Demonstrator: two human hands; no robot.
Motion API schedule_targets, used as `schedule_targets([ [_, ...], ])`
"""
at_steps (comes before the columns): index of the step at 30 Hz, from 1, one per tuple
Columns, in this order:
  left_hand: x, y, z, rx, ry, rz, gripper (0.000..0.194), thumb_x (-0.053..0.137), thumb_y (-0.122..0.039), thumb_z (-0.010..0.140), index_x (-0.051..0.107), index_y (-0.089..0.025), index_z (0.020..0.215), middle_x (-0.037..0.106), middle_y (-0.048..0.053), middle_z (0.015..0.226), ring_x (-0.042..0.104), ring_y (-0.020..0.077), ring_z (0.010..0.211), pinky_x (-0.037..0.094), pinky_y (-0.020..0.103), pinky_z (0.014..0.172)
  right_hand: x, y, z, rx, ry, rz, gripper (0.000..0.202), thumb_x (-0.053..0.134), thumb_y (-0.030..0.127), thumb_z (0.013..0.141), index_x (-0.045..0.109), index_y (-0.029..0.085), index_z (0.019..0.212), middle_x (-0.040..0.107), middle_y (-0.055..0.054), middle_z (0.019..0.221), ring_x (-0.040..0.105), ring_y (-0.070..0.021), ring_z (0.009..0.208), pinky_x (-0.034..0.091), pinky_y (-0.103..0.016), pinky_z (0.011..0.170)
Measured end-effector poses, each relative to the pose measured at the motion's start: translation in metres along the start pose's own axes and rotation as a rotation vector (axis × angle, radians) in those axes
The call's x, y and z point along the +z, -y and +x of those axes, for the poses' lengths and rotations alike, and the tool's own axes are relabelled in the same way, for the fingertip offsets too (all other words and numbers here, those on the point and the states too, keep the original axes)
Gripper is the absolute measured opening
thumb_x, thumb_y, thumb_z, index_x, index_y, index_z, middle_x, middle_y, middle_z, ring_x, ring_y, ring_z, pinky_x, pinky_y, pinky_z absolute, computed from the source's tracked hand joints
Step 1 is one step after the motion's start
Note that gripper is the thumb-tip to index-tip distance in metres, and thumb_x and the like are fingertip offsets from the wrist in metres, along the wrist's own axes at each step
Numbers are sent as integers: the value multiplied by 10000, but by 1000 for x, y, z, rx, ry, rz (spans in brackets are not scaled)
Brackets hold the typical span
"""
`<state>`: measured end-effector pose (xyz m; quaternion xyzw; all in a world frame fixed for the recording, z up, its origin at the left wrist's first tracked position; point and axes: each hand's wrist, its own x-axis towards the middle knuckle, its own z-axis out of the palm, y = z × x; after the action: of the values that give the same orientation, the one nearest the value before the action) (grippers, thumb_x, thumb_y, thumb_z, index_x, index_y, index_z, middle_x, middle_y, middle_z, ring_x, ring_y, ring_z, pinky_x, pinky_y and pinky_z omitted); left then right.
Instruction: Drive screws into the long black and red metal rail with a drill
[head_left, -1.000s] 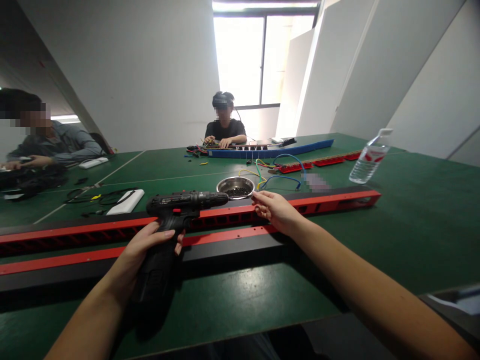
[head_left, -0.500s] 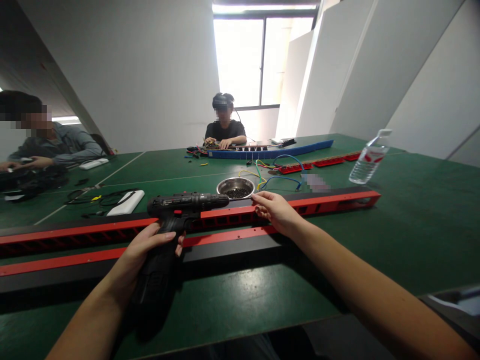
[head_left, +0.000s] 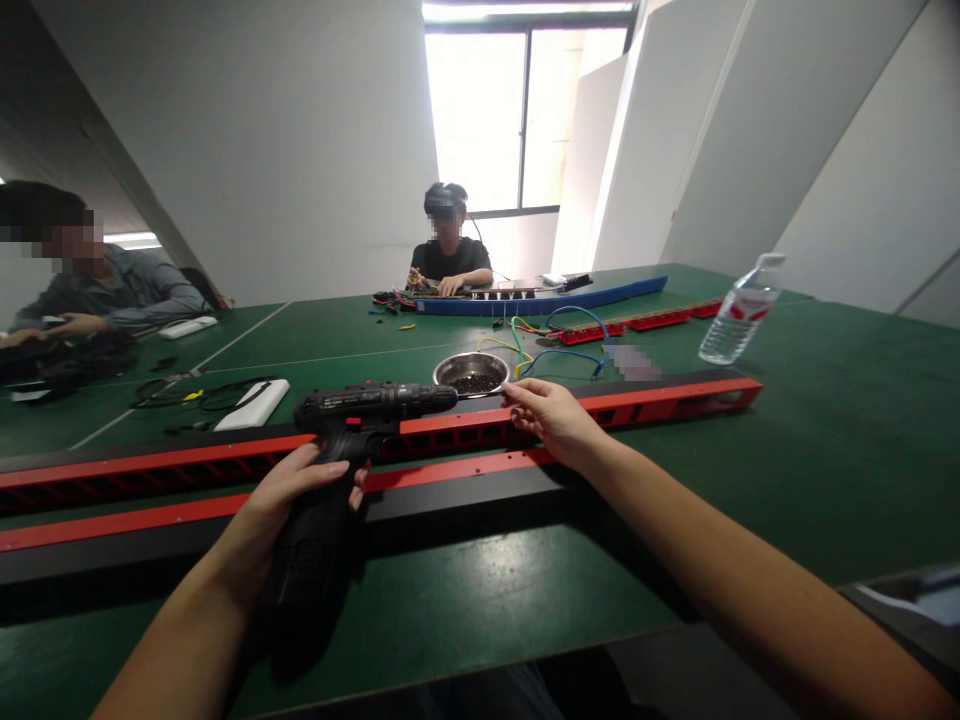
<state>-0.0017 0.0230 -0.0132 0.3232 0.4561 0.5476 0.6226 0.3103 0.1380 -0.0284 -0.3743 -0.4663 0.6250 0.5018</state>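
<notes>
My left hand (head_left: 300, 490) is wrapped round the handle of a black power drill (head_left: 360, 408), which points right. A thin bit runs from the drill's chuck to the fingertips of my right hand (head_left: 536, 410). Those fingers are pinched at the bit's tip; whether they hold a screw there is too small to tell. A steel bowl (head_left: 442, 374) of small dark screws stands just behind the bit. Beneath my hands lie two long red and black metal rails, the rear one (head_left: 675, 400) with rectangular openings and the front one (head_left: 442, 500) with small holes.
A clear bottle (head_left: 739, 315) stands at the right. Coloured wires (head_left: 562, 355) and red strips (head_left: 656, 322) lie beyond the bowl. A white device (head_left: 255, 404) with black cable is at the left. Two people sit farther off, one behind a blue rail (head_left: 600, 300).
</notes>
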Motion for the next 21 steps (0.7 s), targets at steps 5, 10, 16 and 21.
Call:
schedule_targets([
  [5,1,-3,-1,62,33,152,217,798,-159,683,734,-74,872,717,115,731,676,196,582,551,248,549,-1,0,0,5,15,-6,396,911,463,667,659,176,771,683,-18,764,513,-81,578,407,-248,556],
  [10,3,-4,-4,63,15,145,208,794,-149,696,733,-80,883,717,104,739,686,193,607,559,241,574,-2,-1,0,-4,20,-9,401,911,466,668,660,173,777,677,-17,762,511,-79,578,408,-247,557],
  [16,4,-4,-5,79,38,157,185,788,-143,704,750,-84,874,724,107,751,681,190,609,567,249,577,-2,-2,0,-9,15,-18,415,914,477,655,651,177,768,670,-9,749,506,-80,575,391,-245,544],
  [21,4,-4,-5,71,40,143,202,788,-151,710,744,-72,890,723,117,763,674,190,599,555,243,564,-1,0,-1,-1,14,-4,408,920,460,651,652,173,761,662,-3,740,501,-75,572,385,-244,546],
])
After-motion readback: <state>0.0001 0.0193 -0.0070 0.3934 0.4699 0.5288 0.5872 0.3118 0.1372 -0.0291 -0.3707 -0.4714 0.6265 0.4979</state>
